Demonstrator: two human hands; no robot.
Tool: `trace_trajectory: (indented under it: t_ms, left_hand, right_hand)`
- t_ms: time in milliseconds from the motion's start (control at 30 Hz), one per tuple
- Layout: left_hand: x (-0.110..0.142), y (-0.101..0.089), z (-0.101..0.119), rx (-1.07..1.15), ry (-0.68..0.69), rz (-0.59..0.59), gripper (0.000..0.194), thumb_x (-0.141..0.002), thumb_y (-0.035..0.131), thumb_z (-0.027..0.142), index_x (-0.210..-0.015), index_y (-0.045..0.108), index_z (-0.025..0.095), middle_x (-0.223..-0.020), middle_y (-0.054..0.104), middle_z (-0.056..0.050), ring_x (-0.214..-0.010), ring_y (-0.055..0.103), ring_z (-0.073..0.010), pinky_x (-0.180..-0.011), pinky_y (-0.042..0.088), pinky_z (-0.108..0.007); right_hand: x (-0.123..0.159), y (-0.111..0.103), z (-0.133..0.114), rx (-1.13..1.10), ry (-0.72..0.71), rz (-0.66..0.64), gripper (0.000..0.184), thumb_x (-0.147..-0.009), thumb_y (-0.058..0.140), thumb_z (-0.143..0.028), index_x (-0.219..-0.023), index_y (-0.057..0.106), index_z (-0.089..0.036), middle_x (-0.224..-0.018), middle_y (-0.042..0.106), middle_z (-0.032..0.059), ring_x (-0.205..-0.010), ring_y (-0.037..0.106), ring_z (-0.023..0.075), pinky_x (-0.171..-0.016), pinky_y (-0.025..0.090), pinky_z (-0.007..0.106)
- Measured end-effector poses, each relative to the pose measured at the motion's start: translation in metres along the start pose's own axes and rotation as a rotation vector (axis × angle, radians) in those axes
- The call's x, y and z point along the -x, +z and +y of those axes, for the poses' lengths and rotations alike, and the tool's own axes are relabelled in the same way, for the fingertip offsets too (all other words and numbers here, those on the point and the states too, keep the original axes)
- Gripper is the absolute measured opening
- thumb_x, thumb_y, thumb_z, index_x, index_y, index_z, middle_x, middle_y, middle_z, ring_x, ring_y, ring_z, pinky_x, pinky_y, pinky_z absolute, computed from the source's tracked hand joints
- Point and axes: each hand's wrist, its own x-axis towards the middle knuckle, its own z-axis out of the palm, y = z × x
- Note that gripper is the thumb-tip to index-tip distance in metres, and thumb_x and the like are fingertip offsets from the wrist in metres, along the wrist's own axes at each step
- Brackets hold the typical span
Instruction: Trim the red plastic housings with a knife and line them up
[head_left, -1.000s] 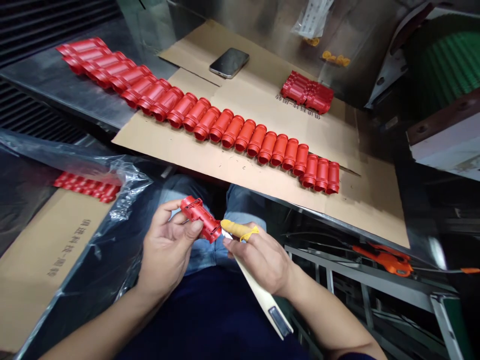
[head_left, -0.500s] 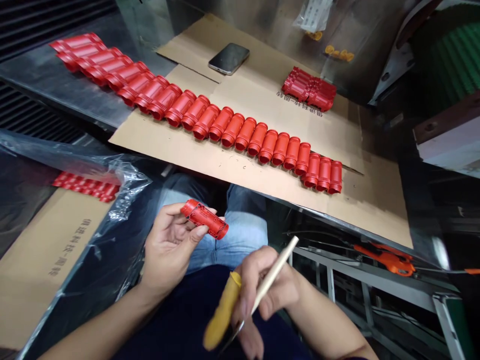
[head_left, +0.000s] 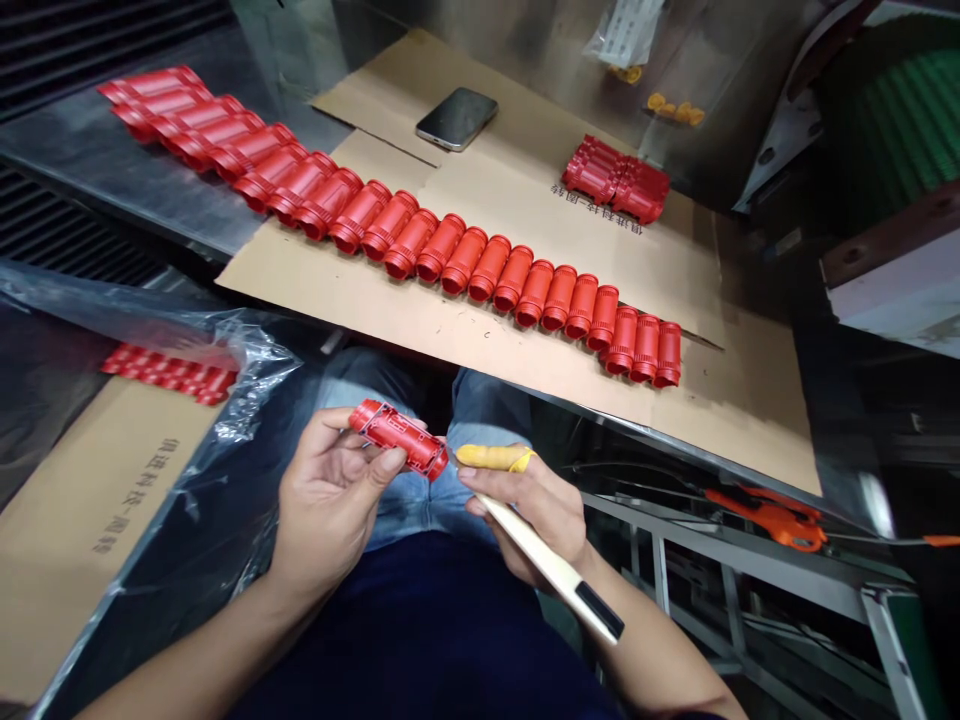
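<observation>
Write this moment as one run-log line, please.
left hand: holds red part | right hand: grips pale-handled tool, tip near part | red row: on cardboard and metal | phone: on cardboard

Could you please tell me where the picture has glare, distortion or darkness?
Head view: bright glare on the crinkled clear plastic and on the right end of the metal table; head view: the leftmost red parts look stretched, probably by a wide lens; head view: deep shadow under the table, around the orange object.
</observation>
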Motion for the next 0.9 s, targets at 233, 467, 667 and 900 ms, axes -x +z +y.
trace_trajectory:
  t_ms: [233, 467, 667, 900]
  left_hand:
    - [0.001, -0.002, -0.002, -0.018, 0.002, 0.007, 0.032, -0.089, 0.099, 0.020, -0.110, 0.075, 0.025, -0.108, 0.091, -0.006, -0.097, 0.089, -0.0268, -0.094, 0.075, -0.039]
    - [0.002, -0.007, -0.004, -0.038, -0.011, 0.009, 0.033, -0.088, 0.100, 0.018, -0.110, 0.077, 0.025, -0.102, 0.088, -0.002, -0.091, 0.083, -0.0194, -0.085, 0.070, -0.026]
    - [-0.003, -0.006, 0.002, 0.118, -0.338, -0.051, 0.034, -0.095, 0.096, 0.028, -0.121, 0.074, 0.024, -0.091, 0.082, -0.003, -0.079, 0.079, -0.0172, -0.077, 0.069, -0.025]
    - [-0.007, -0.008, 0.006, 0.274, -0.587, -0.102, 0.044, -0.096, 0.089, 0.027, -0.138, 0.075, 0.020, -0.103, 0.082, -0.012, -0.082, 0.079, -0.0219, -0.071, 0.068, -0.029]
  right_hand:
    - [0.001, 0.000, -0.001, -0.004, -0.001, -0.004, 0.030, -0.112, 0.070, -0.014, -0.141, 0.077, -0.018, -0.128, 0.086, 0.0175, -0.117, 0.087, 0.0279, -0.094, 0.077, 0.040]
    - [-0.004, -0.005, 0.006, 0.009, -0.016, -0.112, 0.019, -0.113, 0.067, -0.015, -0.131, 0.073, -0.014, -0.111, 0.087, 0.0139, -0.100, 0.087, 0.0258, -0.088, 0.076, 0.040]
    - [-0.012, -0.009, -0.005, 0.112, -0.173, -0.230, 0.016, -0.113, 0.066, -0.013, -0.125, 0.076, -0.015, -0.105, 0.087, 0.0129, -0.089, 0.085, 0.0242, -0.084, 0.076, 0.038]
    - [-0.005, -0.006, -0.019, -0.704, 0.212, -0.295, 0.009, -0.112, 0.079, -0.028, -0.114, 0.081, -0.019, -0.094, 0.090, 0.0029, -0.088, 0.090, 0.0161, -0.089, 0.076, 0.025]
